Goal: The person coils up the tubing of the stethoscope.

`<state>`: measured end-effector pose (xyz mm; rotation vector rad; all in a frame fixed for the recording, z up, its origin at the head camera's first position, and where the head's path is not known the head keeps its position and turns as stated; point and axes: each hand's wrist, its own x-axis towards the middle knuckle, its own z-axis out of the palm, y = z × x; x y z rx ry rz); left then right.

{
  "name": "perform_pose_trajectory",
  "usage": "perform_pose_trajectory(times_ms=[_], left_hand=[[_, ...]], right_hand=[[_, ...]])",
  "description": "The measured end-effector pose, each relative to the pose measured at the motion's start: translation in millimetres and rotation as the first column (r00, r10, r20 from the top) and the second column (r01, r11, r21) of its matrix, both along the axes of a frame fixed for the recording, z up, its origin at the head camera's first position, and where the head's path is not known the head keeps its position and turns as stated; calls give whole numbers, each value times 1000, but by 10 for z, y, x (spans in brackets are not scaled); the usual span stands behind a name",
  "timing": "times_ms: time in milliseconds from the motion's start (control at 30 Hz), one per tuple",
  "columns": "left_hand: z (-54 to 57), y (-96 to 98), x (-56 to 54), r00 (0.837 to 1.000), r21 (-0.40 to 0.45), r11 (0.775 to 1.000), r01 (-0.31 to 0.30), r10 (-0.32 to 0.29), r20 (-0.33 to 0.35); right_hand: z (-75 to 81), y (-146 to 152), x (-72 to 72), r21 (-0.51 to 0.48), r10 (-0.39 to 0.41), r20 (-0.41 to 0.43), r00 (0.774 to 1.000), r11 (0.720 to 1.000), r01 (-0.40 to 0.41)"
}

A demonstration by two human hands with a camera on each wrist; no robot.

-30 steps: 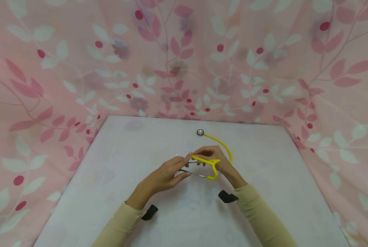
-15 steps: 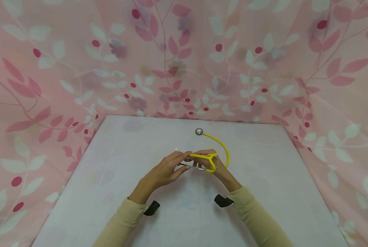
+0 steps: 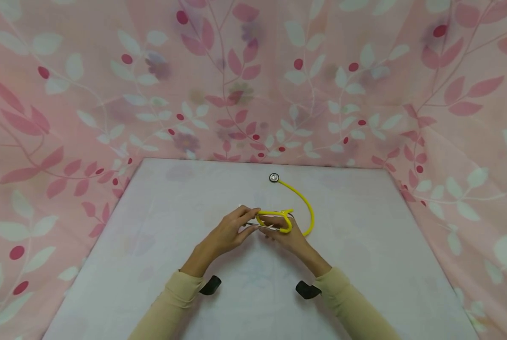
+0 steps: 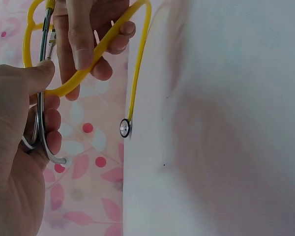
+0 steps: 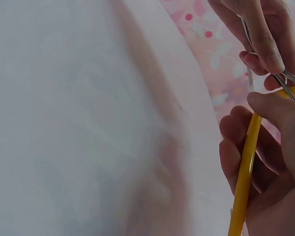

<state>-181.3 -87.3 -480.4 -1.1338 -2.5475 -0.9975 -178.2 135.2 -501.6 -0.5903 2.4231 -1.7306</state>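
Note:
A stethoscope with yellow tubing (image 3: 309, 208) and silver metal ear tubes (image 4: 41, 105) is held between both hands. My left hand (image 3: 225, 236) pinches the ear tubes between thumb and fingers, together with a bent part of the yellow tubing. Beside it, my right hand (image 3: 293, 238) has the yellow tubing across its fingers; in the right wrist view its thumb presses on the tubing (image 5: 247, 172). From there the tubing curves away over the table to the round chest piece (image 3: 274, 177), which lies near the far edge. The right fingers are partly hidden behind the stethoscope in the head view.
A white cloth covers the table (image 3: 159, 198). Pink leaf-patterned fabric (image 3: 270, 94) hangs behind it and along both sides. Black devices (image 3: 210, 285) sit at the inner side of each wrist, above the tabletop.
The right hand has moved slightly left and toward the person, bringing the yellow tubing round into a loop by the left fingertips. The left hand keeps its grip on the ear tubes.

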Motion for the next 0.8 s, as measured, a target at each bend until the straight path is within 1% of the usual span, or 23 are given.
perform_pose_trajectory(times_ms=[67, 167, 233, 300, 433, 500, 567, 633, 733, 800], left_hand=[[-12, 0, -16, 1000, 14, 1000, -3, 4, -11], [-15, -7, -54, 998, 39, 999, -35, 37, -44], [-2, -17, -84, 996, 58, 996, -66, 69, -60], [8, -31, -113, 993, 72, 993, -90, 95, -68], [-9, -65, -145, 992, 58, 993, -106, 109, -62], [-33, -79, -151, 992, 39, 993, -109, 111, -53], [-55, -100, -153, 992, 28, 992, -119, 121, -48], [-72, -119, -163, 990, 20, 991, -133, 133, -47], [-86, -134, -184, 987, 10, 989, -147, 147, -64], [-91, -133, -186, 986, -5, 989, -148, 147, -72]], right_hand=[[-34, 15, 19, 5, 2, -33, 999, 1000, -2], [-100, 35, 55, 90, 20, -137, 990, 996, -8], [-132, 47, 103, 164, 37, -215, 976, 986, -1], [-145, 58, 158, 233, 57, -291, 955, 972, 13], [-92, 66, 275, 295, 68, -363, 929, 954, 45], [-37, 62, 319, 332, 80, -387, 918, 941, 59], [32, 50, 358, 377, 107, -412, 905, 924, 63], [102, 42, 389, 428, 143, -449, 882, 901, 72], [213, 47, 430, 480, 193, -517, 834, 872, 96], [277, 63, 445, 496, 211, -566, 797, 859, 125]])
